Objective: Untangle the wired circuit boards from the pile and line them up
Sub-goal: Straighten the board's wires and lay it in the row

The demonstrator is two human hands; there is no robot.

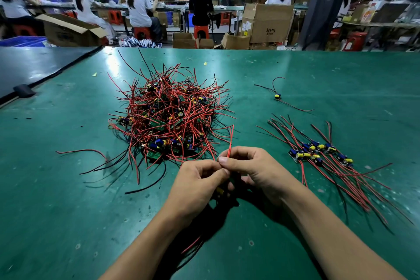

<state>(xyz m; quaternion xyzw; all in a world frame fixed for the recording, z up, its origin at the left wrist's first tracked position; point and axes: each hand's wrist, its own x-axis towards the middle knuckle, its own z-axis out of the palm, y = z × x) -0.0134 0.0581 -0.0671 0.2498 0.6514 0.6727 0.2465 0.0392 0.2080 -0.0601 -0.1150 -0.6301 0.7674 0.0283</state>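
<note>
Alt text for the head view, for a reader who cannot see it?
The left hand and right hand pinch red wires over a green table. A tangled pile of wired circuit boards lies beyond them; a row of untangled boards lies to the right.

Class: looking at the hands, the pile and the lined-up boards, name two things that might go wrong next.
The left hand and right hand pinch thin red wires; a hard pull might strain their joints on the mostly hidden board. The leads of the sorted row overlap, so adding another board could snag them.
</note>
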